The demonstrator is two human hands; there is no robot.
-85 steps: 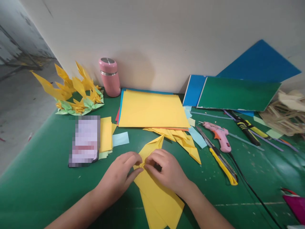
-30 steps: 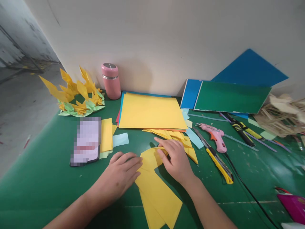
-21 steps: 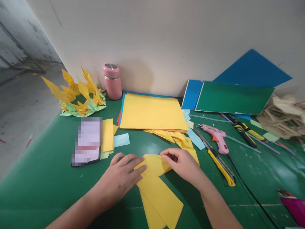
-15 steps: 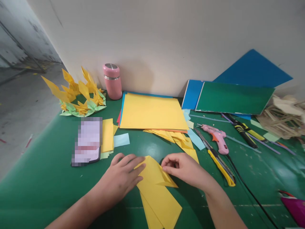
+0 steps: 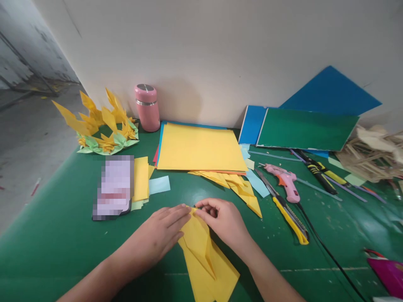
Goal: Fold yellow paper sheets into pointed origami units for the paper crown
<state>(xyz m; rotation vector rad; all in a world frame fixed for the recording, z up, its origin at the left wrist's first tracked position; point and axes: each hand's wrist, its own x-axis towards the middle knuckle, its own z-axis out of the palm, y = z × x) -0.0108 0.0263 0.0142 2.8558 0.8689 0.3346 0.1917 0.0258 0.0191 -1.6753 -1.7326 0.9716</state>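
Observation:
A yellow sheet of paper (image 5: 208, 260), partly folded, lies on the green table in front of me. Its folded flap now lies over the middle of the sheet, with the narrow end toward me. My left hand (image 5: 165, 228) rests flat on the paper's upper left edge, fingers stretched out. At the top of the paper, my right hand (image 5: 218, 216) pinches the folded edge between thumb and forefinger. Both hands meet closely at that top point, and the fingers cover part of the tip.
Ahead lies a stack of coloured paper (image 5: 201, 147) with folded yellow pieces (image 5: 245, 193) beside it. To the right are a utility knife (image 5: 289, 218), a pink glue gun (image 5: 285, 180) and pliers (image 5: 317, 170). A phone (image 5: 115, 184), paper crown (image 5: 107, 130) and pink flask (image 5: 147, 109) stand left.
My right hand has moved left and up to the paper's top, bringing the flap over toward the left. The left hand has stayed on the paper, its fingers closer together.

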